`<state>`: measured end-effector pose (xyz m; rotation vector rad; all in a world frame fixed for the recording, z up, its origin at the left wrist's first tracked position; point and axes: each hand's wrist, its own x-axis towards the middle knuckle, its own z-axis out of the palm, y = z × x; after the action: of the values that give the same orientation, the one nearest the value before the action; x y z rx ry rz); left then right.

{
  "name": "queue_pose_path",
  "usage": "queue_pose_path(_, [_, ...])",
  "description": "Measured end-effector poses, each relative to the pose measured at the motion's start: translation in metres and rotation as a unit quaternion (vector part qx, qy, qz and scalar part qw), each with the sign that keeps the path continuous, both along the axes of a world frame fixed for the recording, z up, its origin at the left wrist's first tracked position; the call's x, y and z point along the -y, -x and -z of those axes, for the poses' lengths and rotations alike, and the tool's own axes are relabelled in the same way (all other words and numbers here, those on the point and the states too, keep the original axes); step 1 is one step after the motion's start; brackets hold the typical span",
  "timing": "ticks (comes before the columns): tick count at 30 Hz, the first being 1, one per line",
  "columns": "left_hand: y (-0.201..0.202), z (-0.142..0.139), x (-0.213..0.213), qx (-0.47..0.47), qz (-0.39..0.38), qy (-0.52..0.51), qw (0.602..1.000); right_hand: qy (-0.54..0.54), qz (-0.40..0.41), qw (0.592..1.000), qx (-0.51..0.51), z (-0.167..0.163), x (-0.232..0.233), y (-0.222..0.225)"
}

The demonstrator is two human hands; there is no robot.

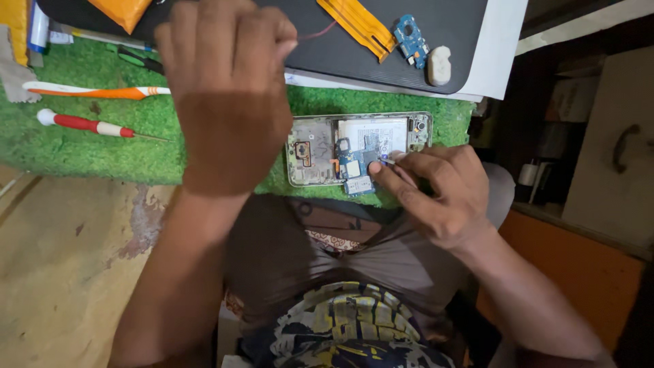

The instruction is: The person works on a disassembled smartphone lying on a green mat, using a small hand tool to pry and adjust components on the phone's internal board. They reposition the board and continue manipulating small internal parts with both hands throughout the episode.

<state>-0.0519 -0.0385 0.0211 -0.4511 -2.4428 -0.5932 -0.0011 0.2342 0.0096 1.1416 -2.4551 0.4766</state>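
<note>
I look down on a green turf mat (136, 146) that fills the left and middle of the bench, with a dark pad (354, 51) at its far edge. On the near right part of the mat lies an opened phone (320, 151), back cover off, circuit board and pale battery showing. I judge it light but fragile: stiff frame, thin board, delicate connectors, so I would steady it by the frame edges and never press the board. My left hand (228, 88) is raised over the mat to the left of the phone, closed into a loose fist and pinching a thin reddish wire (320, 31) between fingertips. My right hand (436, 194) rests on the phone's right end, fingers narrowed on a slim tool tip (387, 161) at the board. On the pad sit an orange flex ribbon (357, 26) and a small blue board (411, 37). Far left lie a red screwdriver (85, 125) and an orange-and-white tool (88, 90).
</note>
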Motion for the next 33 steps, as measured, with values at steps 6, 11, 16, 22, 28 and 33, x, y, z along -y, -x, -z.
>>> queue_pose_path(6, [0.003,-0.002,-0.001,-0.005,-0.002,0.018,1.0,0.082,0.014,0.996,0.022,0.007,-0.002,0.0])
queue_pose_path(11, [-0.015,-0.012,-0.03,0.058,0.081,-0.115,0.988,0.42,0.127,0.838,0.324,-0.005,-0.008,-0.012])
queue_pose_path(16, [-0.039,-0.017,-0.06,0.146,0.215,-0.265,0.929,0.517,0.113,0.722,0.446,-0.012,-0.019,-0.028])
queue_pose_path(22, [-0.046,-0.009,-0.063,0.225,0.253,-0.338,0.878,0.449,0.103,0.782,0.421,-0.015,-0.017,-0.032])
queue_pose_path(28, [-0.037,-0.008,-0.051,0.127,0.264,-0.177,0.94,0.397,0.104,0.836,0.364,-0.016,-0.013,-0.024])
queue_pose_path(33, [-0.029,-0.018,-0.027,0.105,0.191,-0.173,0.96,0.492,0.088,0.784,0.369,-0.012,-0.019,-0.013])
